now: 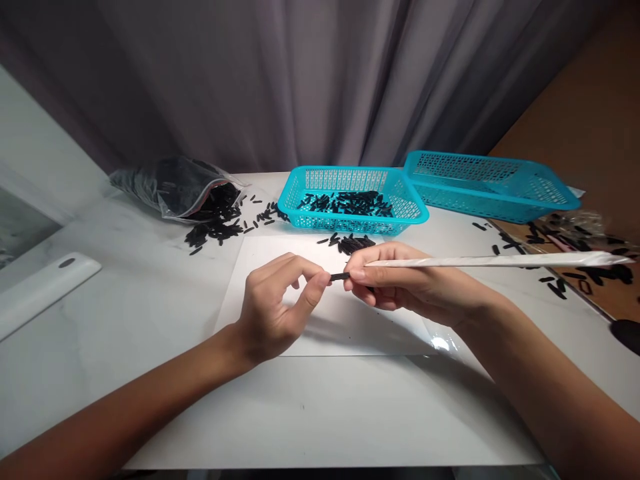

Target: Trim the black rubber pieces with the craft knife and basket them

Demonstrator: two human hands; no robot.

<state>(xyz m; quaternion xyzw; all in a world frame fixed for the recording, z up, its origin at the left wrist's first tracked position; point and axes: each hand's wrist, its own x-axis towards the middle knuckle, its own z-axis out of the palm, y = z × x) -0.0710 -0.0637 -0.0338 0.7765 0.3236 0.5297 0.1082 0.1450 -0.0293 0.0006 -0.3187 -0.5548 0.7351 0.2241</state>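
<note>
Between the fingertips of my left hand (280, 300) and my right hand (395, 277) is a small black stick-like piece (340, 276), held level above a white sheet (325, 333). My left thumb and forefinger pinch its left end, and my right fingers are at its right end. A long, thin white paper-wrapped stick (480, 261) also rests in my right hand, pointing out to the right past the wrist. Just beyond my hands lies a small pile of black pieces (353, 245) on the sheet's far part.
A blue basket (410, 223) holds many black pieces. Behind it to the right stands another blue basket (500, 203). An opened plastic bag (170, 190) spills black pieces at the left. A white device (50, 290) lies far left; more pieces (557, 288) are scattered right.
</note>
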